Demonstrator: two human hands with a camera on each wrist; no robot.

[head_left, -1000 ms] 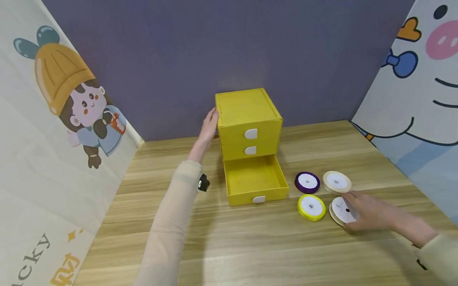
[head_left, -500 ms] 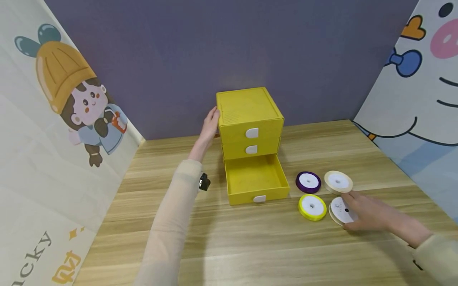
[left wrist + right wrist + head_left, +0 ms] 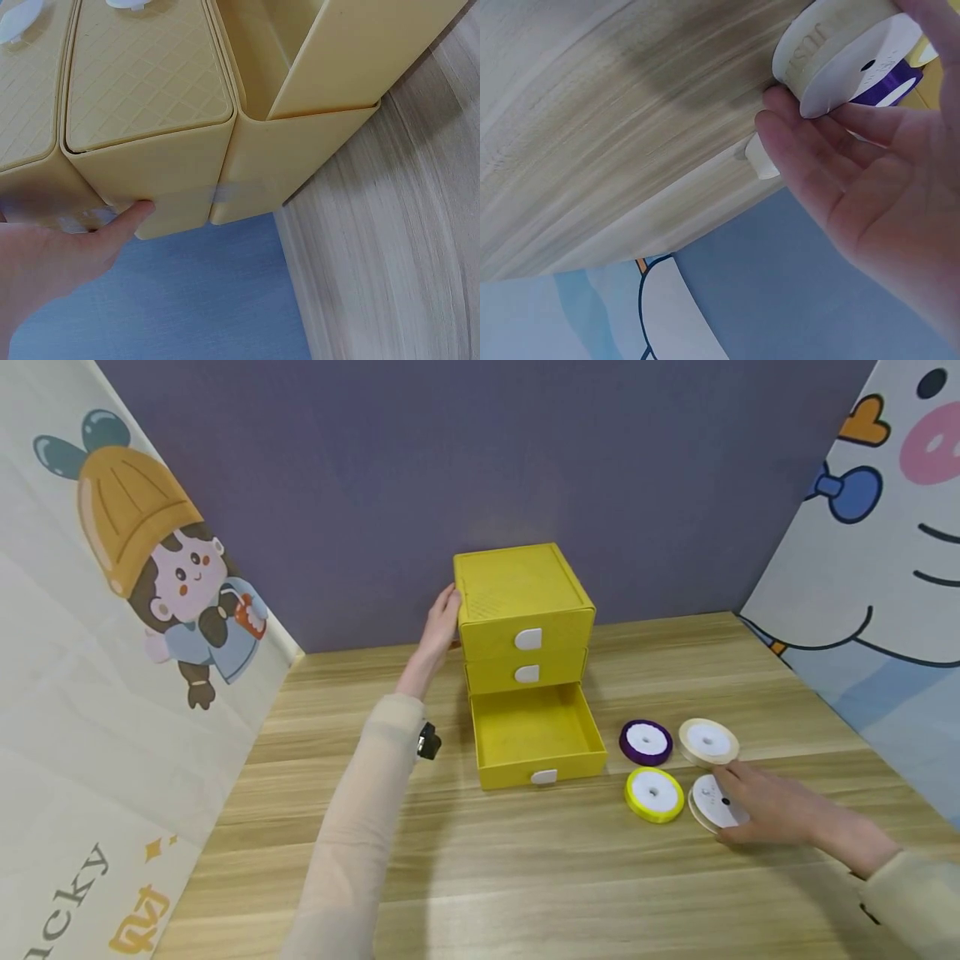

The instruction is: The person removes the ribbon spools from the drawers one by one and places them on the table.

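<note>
A yellow three-drawer box [image 3: 517, 585] stands near the back wall, its bottom drawer [image 3: 536, 727] pulled out with nothing in it. My left hand [image 3: 441, 620] rests against the box's left side; the left wrist view shows a finger lying along that wall. At the right, my right hand [image 3: 768, 803] grips a white-sided ribbon spool [image 3: 716, 802], thumb and fingers at opposite edges. In the right wrist view, this spool [image 3: 840, 56] carries cream ribbon with printed letters. Near it lie a purple ribbon spool [image 3: 646, 742], a cream ribbon spool [image 3: 708, 742] and a yellow ribbon spool [image 3: 654, 794].
All of this stands on a wood-grain table [image 3: 525, 877]. A dark grey-blue wall [image 3: 480, 460] closes off the back. Cartoon-printed panels flank the table, the left panel [image 3: 67, 710] and the right panel [image 3: 900, 610].
Almost nothing differs. My right wrist has drawn very slightly left around the spool. The left hand and the box keep their places.
</note>
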